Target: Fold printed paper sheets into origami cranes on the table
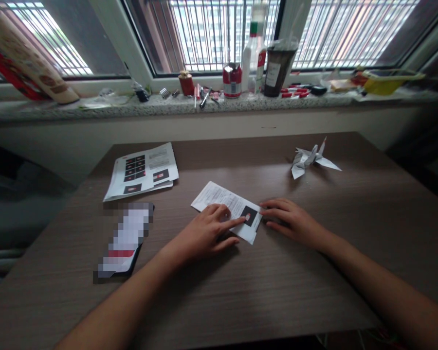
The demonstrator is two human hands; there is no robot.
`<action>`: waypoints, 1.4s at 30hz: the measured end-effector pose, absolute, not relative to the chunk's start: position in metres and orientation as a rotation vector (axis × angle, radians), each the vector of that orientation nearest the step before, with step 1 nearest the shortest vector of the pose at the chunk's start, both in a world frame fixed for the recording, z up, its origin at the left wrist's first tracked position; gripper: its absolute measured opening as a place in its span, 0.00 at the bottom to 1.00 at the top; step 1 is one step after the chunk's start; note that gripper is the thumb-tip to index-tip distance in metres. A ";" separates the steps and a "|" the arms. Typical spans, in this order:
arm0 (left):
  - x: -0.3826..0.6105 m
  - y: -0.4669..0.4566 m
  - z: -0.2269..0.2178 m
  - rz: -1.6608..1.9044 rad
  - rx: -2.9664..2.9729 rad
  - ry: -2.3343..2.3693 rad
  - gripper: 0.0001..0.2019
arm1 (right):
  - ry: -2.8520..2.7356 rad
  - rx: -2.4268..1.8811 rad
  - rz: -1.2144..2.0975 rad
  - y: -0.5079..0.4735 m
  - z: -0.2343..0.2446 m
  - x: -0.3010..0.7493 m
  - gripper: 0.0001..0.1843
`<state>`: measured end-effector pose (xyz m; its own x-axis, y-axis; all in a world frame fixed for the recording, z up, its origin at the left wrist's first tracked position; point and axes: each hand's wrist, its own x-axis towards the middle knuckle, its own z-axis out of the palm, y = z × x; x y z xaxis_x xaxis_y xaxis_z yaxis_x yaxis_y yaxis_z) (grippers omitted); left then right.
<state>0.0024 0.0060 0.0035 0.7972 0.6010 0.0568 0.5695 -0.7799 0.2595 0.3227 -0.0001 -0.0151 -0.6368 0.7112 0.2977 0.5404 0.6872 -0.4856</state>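
Note:
A folded sheet of printed paper point(219, 197) lies slantwise on the table in front of me, with text and a small dark picture on its upper face. Across its lower middle rests my left hand point(213, 228), index finger stretched onto the picture and the other fingers partly bent. At the paper's right corner is my right hand point(286, 216), its fingers extended and slightly apart, the tips touching or nearly touching the edge. Neither hand grips anything that I can see. Part of the paper is hidden under the left hand.
Folded printed sheets point(142, 170) lie at the back left of the table point(277, 291), above a pixelated phone point(126, 238). Two folded paper cranes point(310, 159) sit at the back right. On the windowsill point(168, 104) stand a red can point(232, 80), a bottle point(248, 63) and a dark cup point(275, 70).

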 end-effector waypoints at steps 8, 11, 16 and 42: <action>0.010 0.004 -0.004 0.242 2.785 0.931 0.30 | -2.580 -1.003 0.417 -0.008 -0.015 0.321 0.24; 0.008 0.008 -0.006 0.274 2.755 0.898 0.22 | -2.597 -1.011 0.383 -0.007 -0.016 0.322 0.25; 0.000 0.016 -0.010 0.311 2.794 0.918 0.22 | -2.604 -1.015 0.345 -0.005 -0.018 0.323 0.24; 0.003 0.009 -0.009 0.235 2.753 0.960 0.29 | -2.645 -0.931 0.474 -0.018 -0.015 0.307 0.34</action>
<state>0.0032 0.0085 -0.0090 0.7744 0.6278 0.0788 0.5934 -0.7638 0.2542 0.3072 -0.0177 -0.0148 -0.7463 0.6443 0.1667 0.5465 0.7362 -0.3992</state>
